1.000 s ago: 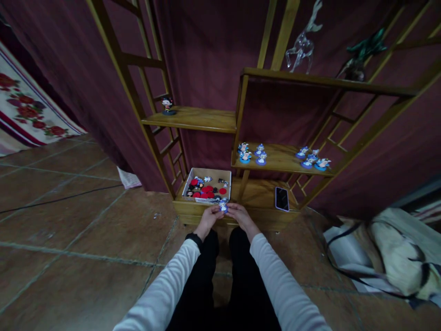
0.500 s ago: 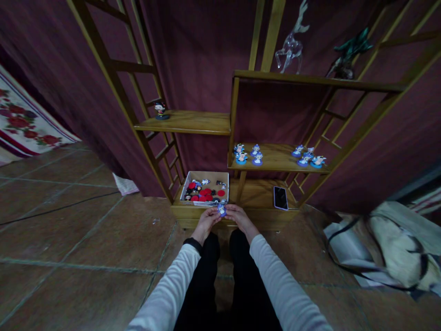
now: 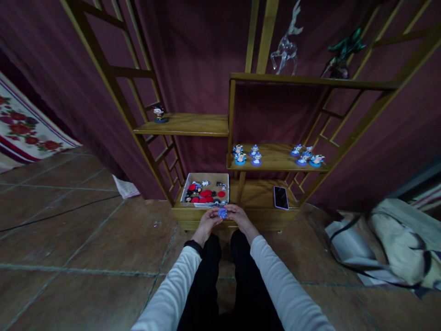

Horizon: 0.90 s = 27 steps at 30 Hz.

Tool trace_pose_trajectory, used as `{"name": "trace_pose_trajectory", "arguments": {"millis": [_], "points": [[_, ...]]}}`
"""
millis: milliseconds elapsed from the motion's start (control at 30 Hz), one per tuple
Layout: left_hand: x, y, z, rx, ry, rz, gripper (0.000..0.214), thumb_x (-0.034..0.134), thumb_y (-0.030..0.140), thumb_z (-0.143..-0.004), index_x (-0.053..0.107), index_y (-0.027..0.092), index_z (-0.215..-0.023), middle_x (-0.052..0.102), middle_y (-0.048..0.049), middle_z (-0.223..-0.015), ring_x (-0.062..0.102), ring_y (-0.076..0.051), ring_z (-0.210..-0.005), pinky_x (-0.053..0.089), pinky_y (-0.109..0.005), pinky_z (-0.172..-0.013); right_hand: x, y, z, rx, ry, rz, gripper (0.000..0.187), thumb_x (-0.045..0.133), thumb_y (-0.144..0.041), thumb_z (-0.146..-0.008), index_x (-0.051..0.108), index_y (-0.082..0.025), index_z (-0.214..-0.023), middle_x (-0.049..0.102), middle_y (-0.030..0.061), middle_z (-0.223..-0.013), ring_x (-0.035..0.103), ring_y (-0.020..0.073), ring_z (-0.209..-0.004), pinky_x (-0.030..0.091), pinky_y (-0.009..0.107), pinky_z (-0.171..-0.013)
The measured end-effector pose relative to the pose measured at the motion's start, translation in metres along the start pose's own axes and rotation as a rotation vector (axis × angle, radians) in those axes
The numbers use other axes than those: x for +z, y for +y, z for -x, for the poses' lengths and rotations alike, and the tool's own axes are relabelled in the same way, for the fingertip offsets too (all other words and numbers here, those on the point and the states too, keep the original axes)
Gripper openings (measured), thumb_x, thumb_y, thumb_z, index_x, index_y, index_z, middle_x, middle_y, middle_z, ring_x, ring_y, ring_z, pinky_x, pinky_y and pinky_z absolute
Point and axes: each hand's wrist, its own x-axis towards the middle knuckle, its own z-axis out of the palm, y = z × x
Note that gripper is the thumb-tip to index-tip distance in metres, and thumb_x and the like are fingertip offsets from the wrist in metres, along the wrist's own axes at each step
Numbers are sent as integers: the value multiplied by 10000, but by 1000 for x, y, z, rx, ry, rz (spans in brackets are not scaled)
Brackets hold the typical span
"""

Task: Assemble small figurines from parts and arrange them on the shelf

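My left hand (image 3: 207, 222) and my right hand (image 3: 240, 217) meet just in front of the low wooden shelf unit (image 3: 262, 208), both closed on a small figurine with a blue round base (image 3: 223, 213). Its base is tipped toward me. Just behind my hands stands an open cardboard box (image 3: 206, 188) holding red discs, dark pieces and small figurines. On the middle shelf (image 3: 275, 163) stand two groups of similar blue-based figurines (image 3: 245, 154). One dark-based figurine (image 3: 159, 113) stands alone on the left shelf.
A phone (image 3: 281, 197) lies flat on the bottom shelf at the right. A glass deer (image 3: 285, 46) and a dark green ornament (image 3: 341, 55) stand on the top shelf. Bags (image 3: 392, 239) lie on the tiled floor at the right, paper (image 3: 126, 187) at the left.
The figurine between my hands has been turned, so its blue base now faces me. My hands stay in the same place before the shelf; the view shifted slightly.
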Motion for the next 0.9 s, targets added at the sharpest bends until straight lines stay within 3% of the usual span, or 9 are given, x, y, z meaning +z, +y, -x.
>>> {"name": "trace_pose_trajectory", "arguments": {"millis": [400,567,900], "points": [[-4,-8,-7,57,3,-2,399,709,74,-486,618,145,-868,652,-4,-693,585,-100,-599,437,-207,-575,0,-3,3,-13,-10,6,358,739,-300,-515,672,-191,-849,687,25,-808,613,164,-707,471,296,-670],[-6,-10,-9,-7,52,52,411,756,106,-504,628,158,-891,659,-24,-746,601,-106,-652,448,-205,-599,1,-4,4,11,1,-12,396,735,-364,-544,671,-182,-891,681,42,-874,624,167,-770,477,306,-730],[-6,-8,-8,-21,-7,130,382,771,117,-536,652,141,-898,680,-45,-781,613,-114,-696,453,-223,-677,-1,-3,4,43,-92,12,487,751,-328,-539,644,-221,-1002,661,43,-1007,610,203,-900,458,354,-811]]}}
